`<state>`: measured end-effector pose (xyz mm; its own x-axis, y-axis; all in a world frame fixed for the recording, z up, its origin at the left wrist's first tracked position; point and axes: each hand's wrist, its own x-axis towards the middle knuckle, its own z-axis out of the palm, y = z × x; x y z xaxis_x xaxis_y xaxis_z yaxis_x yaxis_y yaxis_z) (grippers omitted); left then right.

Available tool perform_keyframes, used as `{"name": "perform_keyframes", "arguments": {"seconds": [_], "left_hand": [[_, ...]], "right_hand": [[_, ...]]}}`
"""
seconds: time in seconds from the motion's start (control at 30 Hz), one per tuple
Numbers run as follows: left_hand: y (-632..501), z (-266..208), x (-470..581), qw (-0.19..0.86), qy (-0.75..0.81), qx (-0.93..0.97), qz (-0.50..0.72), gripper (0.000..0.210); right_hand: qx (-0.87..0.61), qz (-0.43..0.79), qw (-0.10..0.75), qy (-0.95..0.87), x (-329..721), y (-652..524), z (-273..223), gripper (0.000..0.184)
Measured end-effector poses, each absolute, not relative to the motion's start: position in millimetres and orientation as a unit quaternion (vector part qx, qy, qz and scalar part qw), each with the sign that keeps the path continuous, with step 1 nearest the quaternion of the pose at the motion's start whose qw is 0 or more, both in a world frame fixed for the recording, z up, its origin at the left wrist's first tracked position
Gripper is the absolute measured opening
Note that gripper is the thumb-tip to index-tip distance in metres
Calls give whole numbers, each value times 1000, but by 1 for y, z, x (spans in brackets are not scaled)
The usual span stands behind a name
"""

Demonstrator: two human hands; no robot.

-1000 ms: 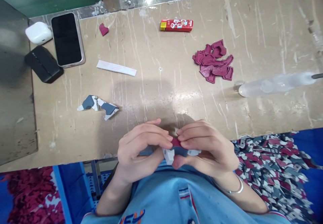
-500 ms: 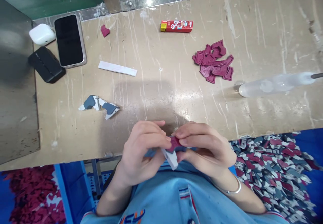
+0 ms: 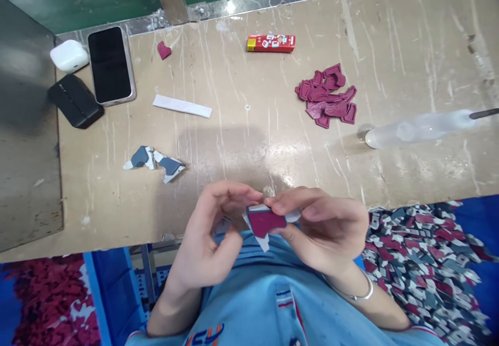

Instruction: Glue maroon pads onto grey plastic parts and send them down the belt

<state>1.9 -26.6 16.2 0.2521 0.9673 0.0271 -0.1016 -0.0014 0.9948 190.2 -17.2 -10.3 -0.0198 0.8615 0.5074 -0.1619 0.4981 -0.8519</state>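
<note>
Centrally, between right hand point(image 3: 331, 229) and left hand point(image 3: 212, 237), a maroon, grey and white piece point(image 3: 267, 223) is pinched by the right thumb and fingers. The left is held open and curled beside it; whether its fingertips touch cannot be told. Ahead on the desk point(image 3: 234, 154), two grey-and-white pieces point(image 3: 170, 165) are seen left of the hands, a maroon pile point(image 3: 327, 102) to their right.

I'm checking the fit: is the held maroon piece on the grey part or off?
On: the maroon piece lies over the grey part, whose edge shows beside it.
</note>
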Motion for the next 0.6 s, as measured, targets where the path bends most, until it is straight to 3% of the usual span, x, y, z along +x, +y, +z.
{"name": "perform_keyframes", "arguments": {"seconds": [0.1,0.2,0.43,0.6], "left_hand": [[-27,21,4,641,411,463,453,42],[-23,24,11,610,469,432,469,18],[-23,16,20,532,479,473,514,33],[-26,5,19,437,460,619,462,33]], "right_hand": [[-303,387,618,-613,191,-16,-11,48],[-314,377,606,-626,189,-18,-13,51],[-385,422,610,-549,182,-21,-22,51],[-414,413,616,-527,195,-25,-20,31]]}}
